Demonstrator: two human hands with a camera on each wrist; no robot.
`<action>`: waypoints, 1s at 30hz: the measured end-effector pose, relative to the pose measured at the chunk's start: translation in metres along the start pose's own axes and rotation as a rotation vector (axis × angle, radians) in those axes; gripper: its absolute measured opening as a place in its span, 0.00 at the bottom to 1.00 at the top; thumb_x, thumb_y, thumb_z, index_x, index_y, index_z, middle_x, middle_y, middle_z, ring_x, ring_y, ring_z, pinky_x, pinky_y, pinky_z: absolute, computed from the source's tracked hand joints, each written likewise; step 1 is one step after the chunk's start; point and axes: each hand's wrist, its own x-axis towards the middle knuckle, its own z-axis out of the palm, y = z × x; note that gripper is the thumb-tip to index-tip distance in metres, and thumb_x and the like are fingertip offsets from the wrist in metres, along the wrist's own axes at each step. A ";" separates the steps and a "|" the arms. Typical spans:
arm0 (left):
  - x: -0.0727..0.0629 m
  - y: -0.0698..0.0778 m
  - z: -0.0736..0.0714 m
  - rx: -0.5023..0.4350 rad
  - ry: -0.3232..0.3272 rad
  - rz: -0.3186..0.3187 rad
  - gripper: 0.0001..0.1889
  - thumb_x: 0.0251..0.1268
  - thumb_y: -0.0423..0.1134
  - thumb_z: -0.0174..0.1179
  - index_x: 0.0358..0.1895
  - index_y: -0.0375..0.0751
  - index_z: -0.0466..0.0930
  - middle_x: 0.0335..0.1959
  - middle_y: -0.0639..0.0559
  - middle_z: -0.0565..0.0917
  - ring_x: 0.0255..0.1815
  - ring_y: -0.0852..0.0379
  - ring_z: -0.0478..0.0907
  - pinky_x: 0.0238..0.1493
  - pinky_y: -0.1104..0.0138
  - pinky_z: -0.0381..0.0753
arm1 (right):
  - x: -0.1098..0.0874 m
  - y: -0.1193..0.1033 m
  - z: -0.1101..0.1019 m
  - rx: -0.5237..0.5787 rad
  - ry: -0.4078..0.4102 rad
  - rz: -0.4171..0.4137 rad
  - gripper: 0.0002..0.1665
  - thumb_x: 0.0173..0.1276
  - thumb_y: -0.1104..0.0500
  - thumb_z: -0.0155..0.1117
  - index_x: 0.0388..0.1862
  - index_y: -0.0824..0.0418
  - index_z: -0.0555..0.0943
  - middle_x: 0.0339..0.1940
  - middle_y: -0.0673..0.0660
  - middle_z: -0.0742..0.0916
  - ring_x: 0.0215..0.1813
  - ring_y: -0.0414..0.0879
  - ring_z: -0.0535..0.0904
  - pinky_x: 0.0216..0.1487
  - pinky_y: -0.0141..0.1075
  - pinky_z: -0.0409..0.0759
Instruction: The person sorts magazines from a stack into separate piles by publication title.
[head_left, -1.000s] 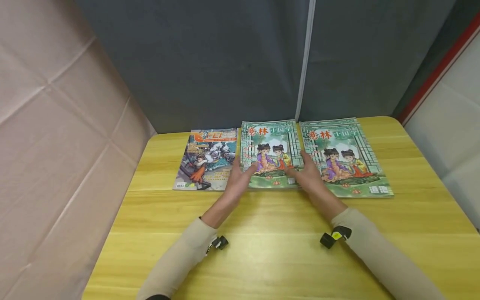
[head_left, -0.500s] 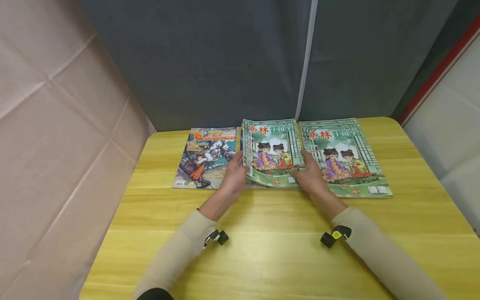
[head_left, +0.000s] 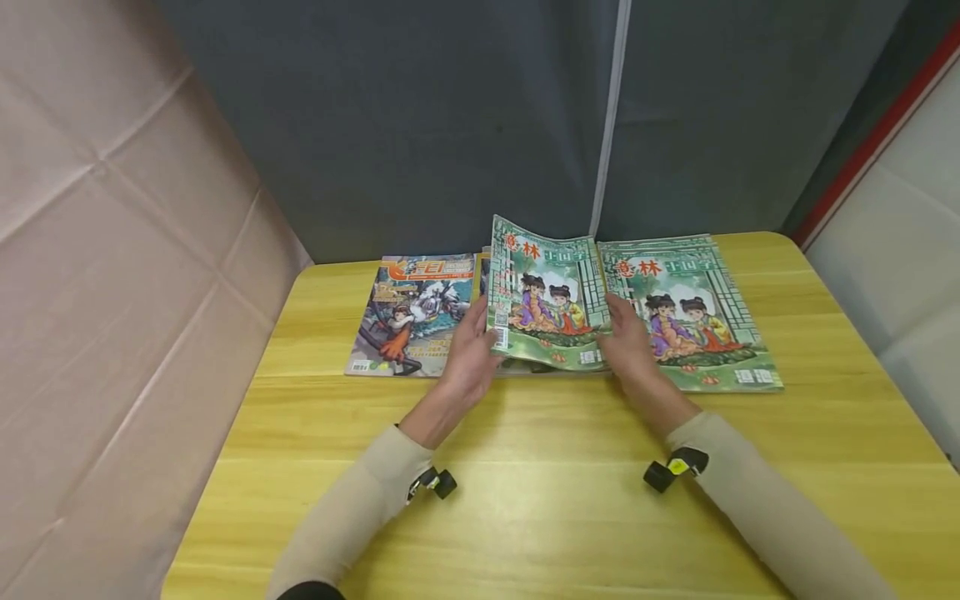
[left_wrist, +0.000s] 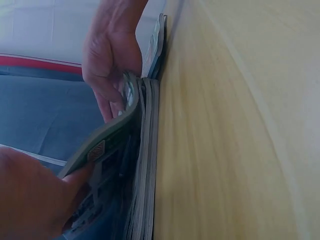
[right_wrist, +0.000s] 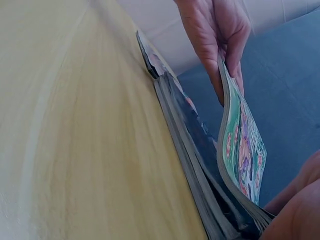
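Note:
A green magazine [head_left: 551,308] with two cartoon children on its cover is raised over the middle stack, bowed and with its left side higher. My left hand [head_left: 470,354] pinches its left edge, thumb on the cover. On the opposite edge, my right hand [head_left: 630,346] grips it, beside the right-hand stack. The left wrist view shows the gap under the lifted magazine [left_wrist: 107,132], above the middle stack of magazines [left_wrist: 148,155]. Seen from the right wrist, the magazine [right_wrist: 239,145] curves down toward my right hand [right_wrist: 300,212], close over the stack's right end.
A grey-orange comic magazine [head_left: 420,321] lies left of the middle stack. To the right are several green magazines [head_left: 693,325] in a stack, with the same cover. The wooden table [head_left: 540,500] ends at a dark grey curtain [head_left: 390,125] behind.
The green magazine has come up off the middle stack, its left side rising most, and shifted slightly right. A dark cover now shows beneath it. Both hands have kept hold of its edges.

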 end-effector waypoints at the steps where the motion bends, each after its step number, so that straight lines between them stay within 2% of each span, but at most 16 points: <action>1: -0.001 -0.001 -0.001 -0.009 -0.006 0.013 0.41 0.77 0.21 0.40 0.88 0.52 0.44 0.91 0.54 0.40 0.91 0.43 0.37 0.80 0.27 0.48 | 0.000 -0.001 -0.001 0.012 0.008 -0.006 0.52 0.69 0.80 0.48 0.89 0.59 0.47 0.91 0.60 0.52 0.91 0.58 0.46 0.89 0.51 0.55; 8: -0.007 -0.002 0.000 -0.123 -0.064 0.079 0.40 0.78 0.22 0.39 0.88 0.53 0.47 0.91 0.57 0.42 0.91 0.49 0.40 0.84 0.33 0.49 | -0.006 -0.017 -0.020 0.083 0.040 -0.003 0.45 0.77 0.73 0.52 0.88 0.53 0.54 0.91 0.55 0.55 0.90 0.56 0.49 0.88 0.47 0.61; 9: -0.007 -0.002 0.001 -0.142 -0.074 0.088 0.40 0.77 0.21 0.40 0.88 0.54 0.47 0.91 0.57 0.42 0.91 0.50 0.40 0.85 0.36 0.54 | -0.008 -0.019 -0.024 0.079 0.049 0.003 0.43 0.79 0.70 0.53 0.88 0.52 0.56 0.91 0.55 0.56 0.86 0.54 0.61 0.83 0.41 0.70; 10: -0.009 -0.002 0.002 -0.156 -0.084 0.089 0.40 0.77 0.21 0.40 0.88 0.54 0.47 0.91 0.58 0.42 0.91 0.51 0.40 0.85 0.37 0.53 | -0.010 -0.020 -0.029 0.084 0.055 0.015 0.41 0.80 0.67 0.55 0.88 0.50 0.57 0.90 0.54 0.57 0.86 0.54 0.63 0.70 0.34 0.80; 12: -0.010 -0.003 0.006 -0.159 -0.095 0.091 0.41 0.76 0.21 0.42 0.87 0.55 0.48 0.91 0.59 0.42 0.91 0.53 0.41 0.80 0.48 0.68 | -0.015 -0.022 -0.038 0.131 0.062 0.031 0.40 0.82 0.62 0.58 0.87 0.49 0.59 0.90 0.52 0.59 0.84 0.51 0.64 0.62 0.29 0.81; 13: -0.010 -0.004 0.008 -0.168 -0.105 0.090 0.41 0.76 0.21 0.42 0.87 0.54 0.47 0.91 0.59 0.42 0.91 0.53 0.41 0.81 0.48 0.67 | -0.016 -0.022 -0.042 0.163 0.069 0.037 0.39 0.81 0.61 0.60 0.87 0.49 0.60 0.90 0.52 0.60 0.84 0.50 0.65 0.62 0.28 0.80; 15: -0.010 -0.007 0.014 -0.176 -0.118 0.084 0.42 0.75 0.21 0.43 0.87 0.53 0.47 0.91 0.59 0.42 0.91 0.53 0.40 0.81 0.51 0.67 | -0.020 -0.022 -0.051 0.222 0.078 0.055 0.40 0.80 0.61 0.62 0.86 0.49 0.62 0.89 0.51 0.61 0.85 0.48 0.64 0.67 0.27 0.79; 16: -0.010 -0.009 0.018 -0.176 -0.128 0.081 0.42 0.75 0.21 0.43 0.88 0.52 0.46 0.91 0.58 0.42 0.91 0.53 0.41 0.79 0.54 0.68 | -0.022 -0.022 -0.056 0.256 0.077 0.072 0.40 0.80 0.61 0.62 0.86 0.49 0.61 0.90 0.51 0.60 0.90 0.47 0.51 0.78 0.29 0.71; 17: -0.009 -0.011 0.021 -0.185 -0.133 0.079 0.42 0.75 0.21 0.43 0.88 0.51 0.46 0.91 0.58 0.42 0.91 0.53 0.41 0.76 0.57 0.71 | -0.023 -0.021 -0.061 0.280 0.076 0.085 0.41 0.79 0.61 0.63 0.86 0.49 0.61 0.90 0.51 0.59 0.91 0.46 0.48 0.86 0.32 0.58; 18: -0.008 -0.013 0.026 -0.196 -0.139 0.075 0.42 0.74 0.21 0.43 0.88 0.50 0.46 0.91 0.58 0.43 0.91 0.54 0.41 0.78 0.56 0.69 | -0.024 -0.021 -0.066 0.287 0.077 0.100 0.41 0.79 0.60 0.63 0.86 0.49 0.61 0.90 0.51 0.59 0.91 0.45 0.47 0.89 0.34 0.52; 19: -0.008 -0.015 0.030 -0.209 -0.147 0.071 0.42 0.74 0.20 0.42 0.88 0.49 0.45 0.91 0.58 0.43 0.91 0.53 0.42 0.83 0.52 0.65 | -0.026 -0.021 -0.071 0.298 0.084 0.118 0.41 0.79 0.60 0.64 0.86 0.49 0.61 0.90 0.52 0.58 0.91 0.45 0.46 0.88 0.33 0.55; 22: -0.007 -0.021 0.045 -0.210 -0.153 0.052 0.42 0.73 0.20 0.43 0.87 0.51 0.47 0.90 0.57 0.45 0.90 0.53 0.45 0.83 0.51 0.66 | -0.030 -0.019 -0.086 0.326 0.092 0.169 0.42 0.78 0.59 0.65 0.86 0.48 0.61 0.90 0.51 0.56 0.90 0.43 0.49 0.75 0.24 0.71; 24: -0.007 -0.027 0.055 -0.197 -0.160 0.032 0.42 0.74 0.20 0.44 0.87 0.53 0.49 0.90 0.57 0.46 0.90 0.51 0.44 0.86 0.41 0.56 | -0.033 -0.016 -0.097 0.372 0.098 0.196 0.43 0.77 0.59 0.67 0.86 0.46 0.62 0.90 0.50 0.57 0.87 0.41 0.58 0.60 0.22 0.82; 25: -0.007 -0.030 0.060 -0.183 -0.164 0.024 0.42 0.74 0.21 0.45 0.87 0.54 0.49 0.90 0.57 0.46 0.91 0.50 0.44 0.85 0.36 0.53 | -0.034 -0.015 -0.102 0.398 0.103 0.205 0.43 0.77 0.59 0.68 0.86 0.45 0.62 0.89 0.49 0.58 0.83 0.39 0.63 0.50 0.22 0.85; 26: -0.008 -0.033 0.065 -0.167 -0.166 0.011 0.42 0.74 0.22 0.46 0.87 0.55 0.50 0.90 0.58 0.46 0.91 0.49 0.43 0.84 0.33 0.49 | -0.036 -0.013 -0.107 0.413 0.098 0.211 0.44 0.77 0.59 0.68 0.86 0.44 0.62 0.89 0.49 0.58 0.79 0.37 0.68 0.47 0.23 0.87; 30: -0.011 -0.045 0.082 -0.119 -0.178 -0.018 0.42 0.75 0.24 0.50 0.87 0.54 0.50 0.90 0.54 0.48 0.90 0.44 0.44 0.82 0.30 0.50 | -0.043 -0.006 -0.127 0.430 0.105 0.219 0.44 0.76 0.58 0.69 0.85 0.42 0.62 0.88 0.48 0.59 0.59 0.26 0.80 0.45 0.24 0.87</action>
